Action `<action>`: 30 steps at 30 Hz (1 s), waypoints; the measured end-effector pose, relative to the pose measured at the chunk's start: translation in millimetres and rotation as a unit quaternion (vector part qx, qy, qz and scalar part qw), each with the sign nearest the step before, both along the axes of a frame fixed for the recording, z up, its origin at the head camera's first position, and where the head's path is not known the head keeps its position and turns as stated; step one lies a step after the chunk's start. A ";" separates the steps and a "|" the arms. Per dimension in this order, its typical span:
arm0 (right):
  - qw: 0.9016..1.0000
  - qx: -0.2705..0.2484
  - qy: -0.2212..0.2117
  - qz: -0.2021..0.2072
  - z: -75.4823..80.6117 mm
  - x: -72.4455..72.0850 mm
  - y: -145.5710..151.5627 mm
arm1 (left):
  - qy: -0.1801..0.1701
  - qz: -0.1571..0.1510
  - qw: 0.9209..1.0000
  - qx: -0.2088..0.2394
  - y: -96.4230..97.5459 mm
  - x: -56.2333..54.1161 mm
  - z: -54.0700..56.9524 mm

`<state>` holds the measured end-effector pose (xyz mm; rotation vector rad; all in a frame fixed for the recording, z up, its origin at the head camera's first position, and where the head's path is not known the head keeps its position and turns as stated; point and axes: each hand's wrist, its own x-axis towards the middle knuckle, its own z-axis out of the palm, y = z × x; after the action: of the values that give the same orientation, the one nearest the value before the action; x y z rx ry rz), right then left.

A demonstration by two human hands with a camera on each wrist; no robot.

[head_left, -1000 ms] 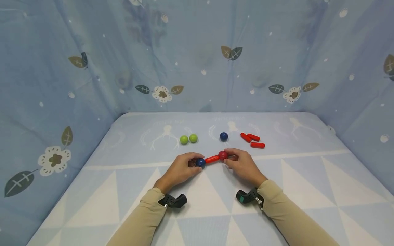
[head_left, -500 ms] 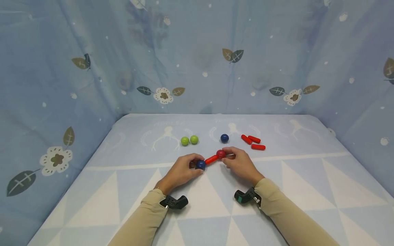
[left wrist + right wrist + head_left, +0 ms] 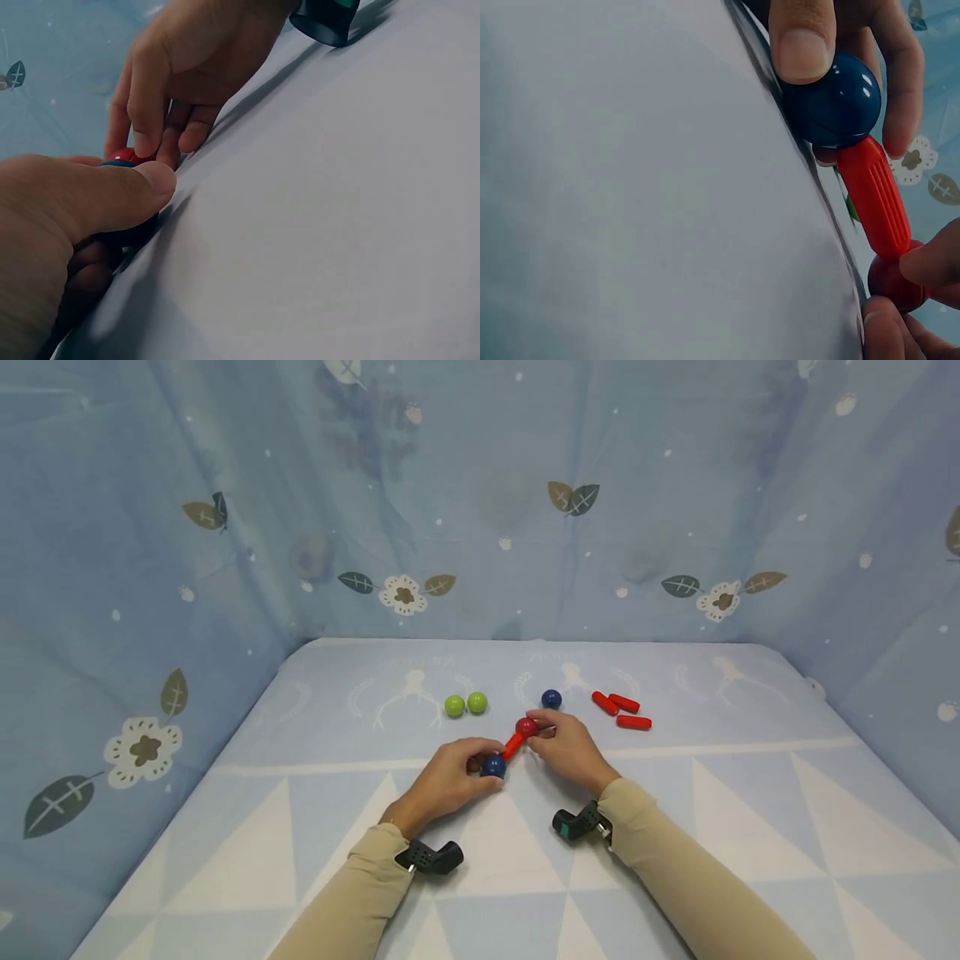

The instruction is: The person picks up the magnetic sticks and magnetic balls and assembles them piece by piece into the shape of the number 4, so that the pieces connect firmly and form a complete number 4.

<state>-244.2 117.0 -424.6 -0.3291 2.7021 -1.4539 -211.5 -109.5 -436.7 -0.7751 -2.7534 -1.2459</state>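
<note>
My left hand (image 3: 452, 778) grips a glossy dark blue ball (image 3: 836, 101) between thumb and fingers. A red ridged rod (image 3: 875, 196) joins that ball to a red ball (image 3: 527, 727), which my right hand (image 3: 567, 750) pinches between thumb and fingertips. The joined piece slants up and to the right in the head view, with the red end farther from me. In the left wrist view the left thumb covers most of the blue ball, and only a sliver of the red ball (image 3: 126, 154) shows.
Beyond the hands lie two green balls (image 3: 466, 703) side by side and another blue ball (image 3: 551, 699). Three loose red rods (image 3: 622, 710) lie at the back right. A patterned cloth covers the table (image 3: 300, 843), and a blue curtain (image 3: 480, 527) rises behind and beside it.
My right hand has moved left and slightly away with the red ball, so the joined piece now slants more steeply. The left hand keeps its grip on the blue ball, nearly in place.
</note>
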 end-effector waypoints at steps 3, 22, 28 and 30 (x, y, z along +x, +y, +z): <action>1.000 0.004 0.001 0.005 0.3 -4.0 -3.0 | 0.009 0.000 1.000 -0.005 0.9 0.4 0.0; 1.000 -0.003 0.008 0.007 0.7 -9.3 -11.0 | 0.030 -0.019 0.998 -0.043 1.3 -0.6 1.5; 1.000 -0.007 0.012 0.005 0.2 -7.2 -12.4 | 0.030 -0.028 0.998 -0.045 0.5 -0.2 0.9; 1.000 -0.009 0.009 0.002 -0.2 -6.9 -12.9 | 0.033 -0.031 0.998 -0.046 0.2 -0.2 1.3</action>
<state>-251.2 104.1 -424.9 -0.3498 2.7011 -1.4835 -211.7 -109.2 -435.4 -0.8986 -2.7704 -1.0876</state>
